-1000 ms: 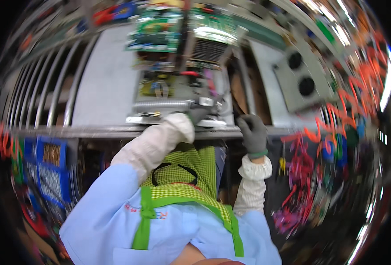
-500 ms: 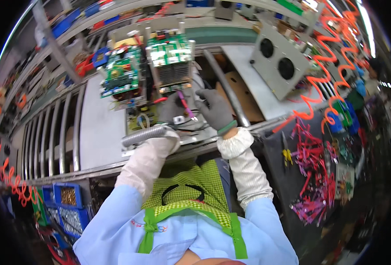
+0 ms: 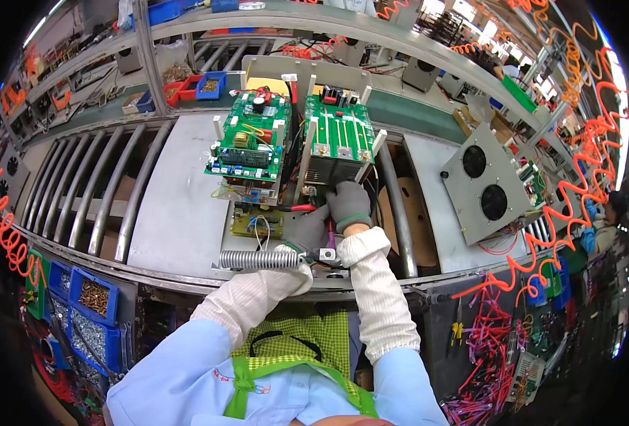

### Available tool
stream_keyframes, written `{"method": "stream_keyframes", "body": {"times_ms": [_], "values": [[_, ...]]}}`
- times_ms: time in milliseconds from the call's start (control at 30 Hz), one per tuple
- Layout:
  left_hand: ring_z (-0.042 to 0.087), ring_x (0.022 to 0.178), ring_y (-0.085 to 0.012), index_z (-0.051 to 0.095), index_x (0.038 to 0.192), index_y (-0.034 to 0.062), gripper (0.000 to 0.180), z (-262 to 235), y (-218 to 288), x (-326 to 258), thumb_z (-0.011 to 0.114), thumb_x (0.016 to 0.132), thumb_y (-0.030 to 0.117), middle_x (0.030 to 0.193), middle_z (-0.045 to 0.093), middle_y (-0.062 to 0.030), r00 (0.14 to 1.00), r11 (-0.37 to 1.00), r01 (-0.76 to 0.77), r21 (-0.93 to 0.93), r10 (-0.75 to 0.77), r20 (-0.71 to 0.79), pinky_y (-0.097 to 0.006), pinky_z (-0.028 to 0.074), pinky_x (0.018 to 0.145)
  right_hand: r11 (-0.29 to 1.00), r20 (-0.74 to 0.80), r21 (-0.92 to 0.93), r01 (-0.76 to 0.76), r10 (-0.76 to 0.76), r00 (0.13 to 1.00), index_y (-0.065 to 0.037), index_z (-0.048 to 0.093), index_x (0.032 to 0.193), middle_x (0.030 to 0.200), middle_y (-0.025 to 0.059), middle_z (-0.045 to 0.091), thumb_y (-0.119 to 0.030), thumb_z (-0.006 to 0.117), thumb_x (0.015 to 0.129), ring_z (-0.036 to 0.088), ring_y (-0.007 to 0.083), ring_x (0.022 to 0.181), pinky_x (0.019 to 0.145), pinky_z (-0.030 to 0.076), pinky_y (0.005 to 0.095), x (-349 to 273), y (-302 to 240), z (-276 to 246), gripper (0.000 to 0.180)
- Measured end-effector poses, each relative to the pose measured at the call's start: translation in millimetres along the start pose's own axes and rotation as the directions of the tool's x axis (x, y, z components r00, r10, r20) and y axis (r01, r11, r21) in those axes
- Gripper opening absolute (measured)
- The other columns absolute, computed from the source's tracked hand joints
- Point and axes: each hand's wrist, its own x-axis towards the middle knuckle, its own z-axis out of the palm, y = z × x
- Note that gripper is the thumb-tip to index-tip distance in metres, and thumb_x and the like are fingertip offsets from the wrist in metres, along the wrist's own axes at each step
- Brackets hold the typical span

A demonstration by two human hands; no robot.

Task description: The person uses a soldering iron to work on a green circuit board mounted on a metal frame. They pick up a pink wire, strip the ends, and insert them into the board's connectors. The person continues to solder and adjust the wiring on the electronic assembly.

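My left hand [image 3: 306,228], in a grey glove, is closed at a short purple cable [image 3: 331,233], below the red cable end [image 3: 301,208]. My gloved right hand [image 3: 350,204] reaches up, fingers curled, against the lower front of the dark finned heatsink [image 3: 321,169]; whatever its fingertips hold is hidden. Above that heatsink lies a green circuit board [image 3: 339,133] with metal strips. A second green board unit [image 3: 249,138] stands to its left. In front of my left wrist sits a coiled silver spring-like tube [image 3: 261,260], beside a small yellowish-green board [image 3: 256,224].
Metal rollers [image 3: 105,192] run along the left of the bench. A grey panel with two black fans [image 3: 485,181] stands at right. Blue bins of screws [image 3: 94,298] hang lower left; purple and red cables [image 3: 481,348] lie lower right. Orange coiled hoses [image 3: 577,184] dangle at right.
My right hand has moved from open beside the purple cable up to the heatsink's front, fingers curled. My left hand stays close by, lower. The whole view has shifted with my head.
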Motion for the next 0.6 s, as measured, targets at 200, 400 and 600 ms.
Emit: {"method": "stream_keyframes", "body": {"times_ms": [200, 400, 600], "values": [[0.063, 0.085, -0.0344, 0.055, 0.119, 0.0168, 0.04, 27.5, 101.4, -43.3, 0.062, 0.08, 0.021, 0.095, 0.065, -0.0151, 0.982, 0.658, -0.061, 0.751, 0.175, -0.074, -0.04, 0.05, 0.07, 0.972, -0.097, 0.129, 0.198, -0.187, 0.978, -0.003, 0.065, 0.084, 0.088, 0.0206, 0.063, -0.02, 0.057, 0.077, 0.06, 0.0388, 0.085, 0.076, 0.048, 0.0459, 2.6, 20.7, 14.8, 0.02], [0.061, 0.075, -0.0303, 0.058, 0.097, 0.009, 0.019, 21.2, 79.9, -34.1, 0.058, 0.078, 0.013, 0.079, 0.061, -0.0133, 0.988, 0.712, -0.042, 0.701, 0.133, -0.077, -0.039, 0.047, 0.064, 0.871, -0.177, 0.237, 0.43, -0.396, 0.901, -0.003, 0.067, 0.092, 0.09, 0.0197, 0.064, -0.014, 0.058, 0.077, 0.06, 0.0377, 0.086, 0.077, 0.048, 0.042, 0.9, 31.3, 8.8, 0.021], [0.059, 0.072, -0.0197, 0.061, 0.094, 0.0074, 0.015, 12.2, 71.8, -30.4, 0.053, 0.086, 0.017, 0.079, 0.062, -0.008, 0.984, 0.767, -0.078, 0.637, 0.161, -0.074, -0.032, 0.046, 0.065, 0.938, -0.046, 0.094, 0.335, -0.332, 0.942, -0.005, 0.068, 0.091, 0.086, 0.0196, 0.065, -0.02, 0.061, 0.077, 0.06, 0.0378, 0.085, 0.075, 0.048, 0.0451, 12.0, 21.2, 9.8, 0.022]]}}
